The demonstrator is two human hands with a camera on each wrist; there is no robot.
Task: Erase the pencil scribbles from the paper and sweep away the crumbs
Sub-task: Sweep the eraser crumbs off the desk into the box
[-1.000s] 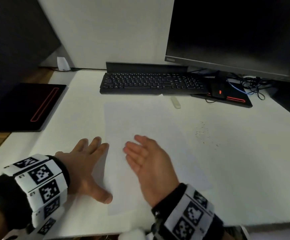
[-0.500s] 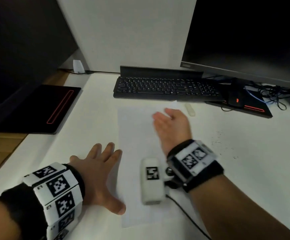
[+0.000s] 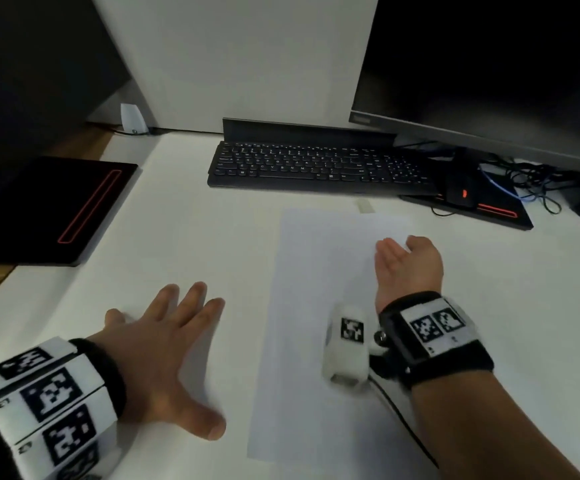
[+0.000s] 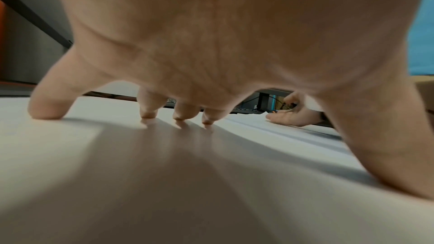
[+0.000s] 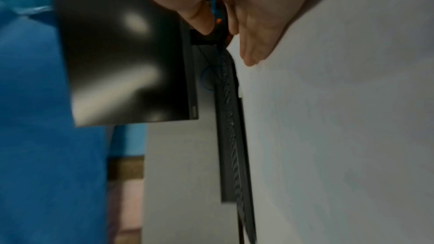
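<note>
Paper [image 3: 316, 306] lies flat on the tabletop [image 3: 177, 237], thin and prone to sliding; we'd pin it near an edge. Our left hand [image 3: 164, 358] rests beside it, fingers spread; our right hand [image 3: 410, 265] sweeps edgewise, fingers straight.

White desk [image 3: 184, 237] (dimly lit) against white wall [image 3: 247, 57].

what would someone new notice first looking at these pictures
Two bare hands over a white desk: the left hand spread flat on the desk beside the sheet of paper, the right hand edge-on at the sheet's far right corner. Behind them, a black keyboard sits below a dark monitor.
</note>
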